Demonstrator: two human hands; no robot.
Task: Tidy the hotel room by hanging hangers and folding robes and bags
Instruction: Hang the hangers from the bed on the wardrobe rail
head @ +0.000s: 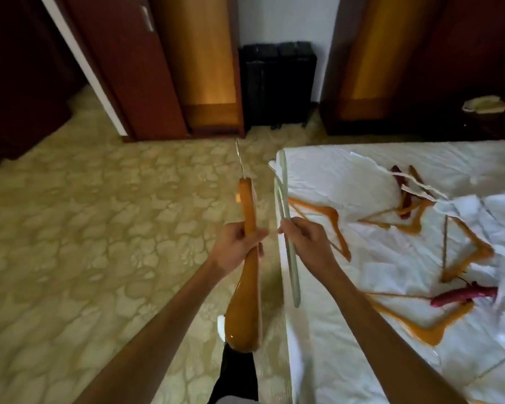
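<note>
My left hand (239, 243) grips a thick orange wooden hanger (245, 301) edge-on, its metal hook pointing away over the carpet. My right hand (302, 237) holds a thin pale green hanger (289, 237) upright beside the bed's edge. The two hangers stand side by side, a little apart. On the white bed (362, 330) lie several more orange hangers (464, 258), two dark red padded hangers (461, 295) and a white cloth (350, 188) partly covering some of them.
An open wardrobe with lit orange interior (204, 62) stands ahead left, a second one (370, 53) ahead right. A black luggage rack (277, 83) sits between them against the wall. Patterned carpet (99, 228) fills the left. A dark dresser (478, 118) stands beyond the bed.
</note>
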